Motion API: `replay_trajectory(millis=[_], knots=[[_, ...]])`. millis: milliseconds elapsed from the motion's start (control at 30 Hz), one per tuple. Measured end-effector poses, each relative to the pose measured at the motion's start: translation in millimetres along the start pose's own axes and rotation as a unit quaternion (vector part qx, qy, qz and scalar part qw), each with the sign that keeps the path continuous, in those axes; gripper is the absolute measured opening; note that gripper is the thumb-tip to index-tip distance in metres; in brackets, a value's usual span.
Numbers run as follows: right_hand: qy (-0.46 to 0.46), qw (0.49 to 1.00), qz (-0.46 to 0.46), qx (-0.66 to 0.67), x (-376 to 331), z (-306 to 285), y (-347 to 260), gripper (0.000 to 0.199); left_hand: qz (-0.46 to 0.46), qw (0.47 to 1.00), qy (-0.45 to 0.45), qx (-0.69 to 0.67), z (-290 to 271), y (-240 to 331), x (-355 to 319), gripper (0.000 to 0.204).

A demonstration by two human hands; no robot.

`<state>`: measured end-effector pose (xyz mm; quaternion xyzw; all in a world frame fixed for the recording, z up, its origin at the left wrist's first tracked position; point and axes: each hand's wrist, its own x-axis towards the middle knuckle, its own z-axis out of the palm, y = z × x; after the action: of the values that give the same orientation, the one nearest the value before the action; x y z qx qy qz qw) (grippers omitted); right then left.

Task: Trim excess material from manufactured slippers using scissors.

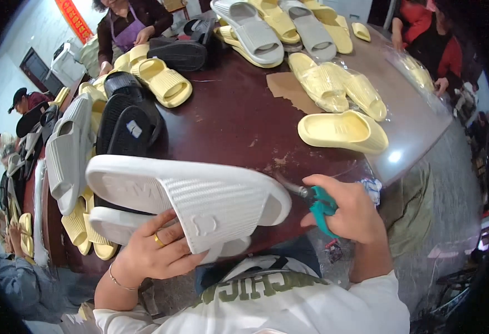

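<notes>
My left hand [155, 250], with a ring and a thin bracelet, is closed on the strap side of a white slide sandal [216, 195]. The sandal is tilted sideways above the table edge, its toe toward my right hand [349, 210]. That hand grips small scissors with green handles [322, 210]; the metal blades point left at the sandal's toe, partly hidden behind it, and I cannot tell whether they touch it. Below the held sandal, another white slide [116, 222] shows in part, mostly covered by it and by my left hand.
A dark red table [216, 122] carries yellow, black and grey slides. A single yellow slide [342, 131] lies near a bagged yellow pair [325, 83]. Black slides [127, 122] and a grey slide [69, 150] crowd the left. People [125, 33] stand across the table and along the left.
</notes>
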<state>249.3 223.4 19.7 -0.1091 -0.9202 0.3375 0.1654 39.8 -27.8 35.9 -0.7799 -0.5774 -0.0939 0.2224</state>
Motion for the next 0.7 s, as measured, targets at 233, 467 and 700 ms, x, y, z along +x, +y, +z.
replay_trajectory(millis=[233,467,700], knots=[[0.140,0.962,-0.052,0.227,15.8,38.8,5.0,0.053,-0.003,0.995,0.033,-0.094,18.1,6.4,23.2,0.027],[0.335,0.818,0.259,0.391,14.5,39.8,34.0,0.053,-0.227,0.962,0.138,-0.062,27.2,-21.3,16.6,0.049],[0.350,0.852,0.026,0.389,-4.2,49.8,47.5,0.045,-0.453,0.856,0.185,-0.168,81.9,-85.2,4.8,0.085]])
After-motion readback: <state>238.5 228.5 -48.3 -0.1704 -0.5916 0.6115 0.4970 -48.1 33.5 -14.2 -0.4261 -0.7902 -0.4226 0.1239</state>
